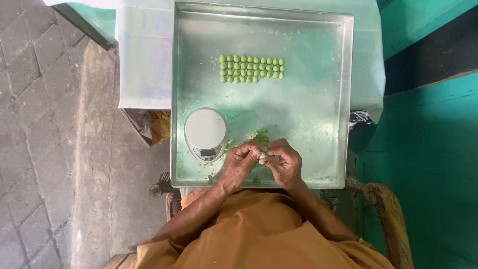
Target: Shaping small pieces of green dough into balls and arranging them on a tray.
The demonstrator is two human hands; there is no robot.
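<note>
I see both sets of fingers curled in tight: my left hand [242, 160] and right hand [284, 162] meet fingertip to fingertip, pinching a small pale-green dough piece [262, 156] between them above the near edge of the metal tray [318, 124]. More green dough [260, 136] lies just beyond. A white scale [205, 133] sits left; rows of green balls [252, 68] lie farther up.

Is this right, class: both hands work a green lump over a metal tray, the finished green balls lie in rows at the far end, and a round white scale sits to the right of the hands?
Not quite. The head view shows the scale to the left of the left hand and right hand, not the right. The lump, tray and rows of balls are as stated.
</note>
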